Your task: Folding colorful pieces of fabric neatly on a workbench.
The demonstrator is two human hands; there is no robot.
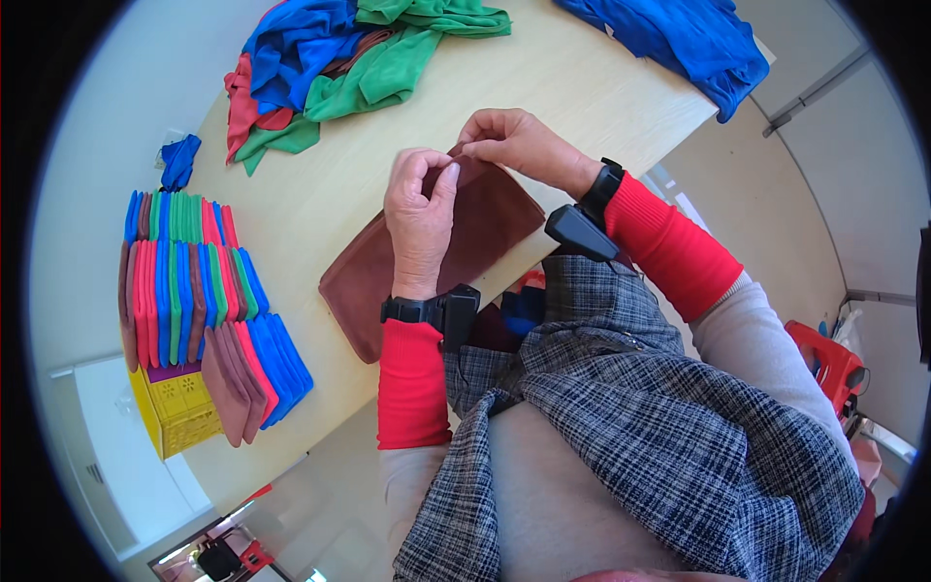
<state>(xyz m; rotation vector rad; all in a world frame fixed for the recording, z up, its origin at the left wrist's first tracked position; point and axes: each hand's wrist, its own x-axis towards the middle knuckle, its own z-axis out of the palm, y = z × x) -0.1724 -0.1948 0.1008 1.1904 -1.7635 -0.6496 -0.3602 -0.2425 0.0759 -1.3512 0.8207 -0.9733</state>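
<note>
A brown cloth (485, 218) lies partly flat on the pale wooden table (291, 233), close to its near edge. My left hand (424, 199) pinches the cloth's far edge between thumb and fingers. Just to the right, my right hand (519, 145) grips the same edge, its thumb and forefinger closed. The two hands almost touch, and the edge between them is raised a little. My left forearm covers part of the cloth's middle.
At left, several folded red, blue, green and brown cloths (184, 291) stand packed in rows by a yellow plastic basket (179, 412). Loose blue and green cloths (339, 73) are heaped at the far side. Blue fabric (679, 48) lies at the far right corner.
</note>
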